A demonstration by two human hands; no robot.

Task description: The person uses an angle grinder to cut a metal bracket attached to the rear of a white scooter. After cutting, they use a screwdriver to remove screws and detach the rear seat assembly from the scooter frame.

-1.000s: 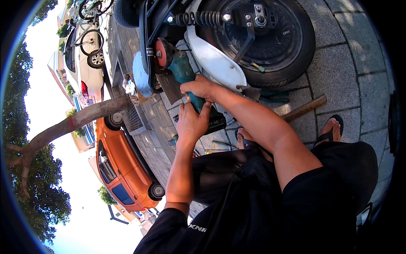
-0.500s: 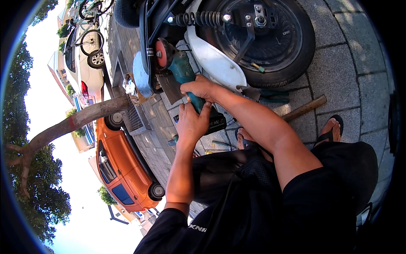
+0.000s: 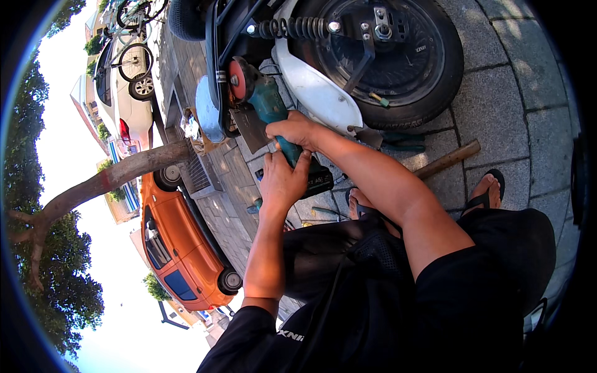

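Barely shifted, left hand (image 3: 284,178) and right hand (image 3: 293,131) grip a long teal-plastic grinder (image 3: 268,103) left of the round black rubber-tyred wheel (image 3: 401,67).

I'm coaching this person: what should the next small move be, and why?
Perhaps nudge the teal grinder slightly toward the black bar: the left hand and right hand both grip the grinder, and its red disc sits close beside the bar.

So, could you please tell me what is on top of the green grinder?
The right hand and, nearer the battery, the left hand grip the green grinder; the surface beneath their palms is hidden.
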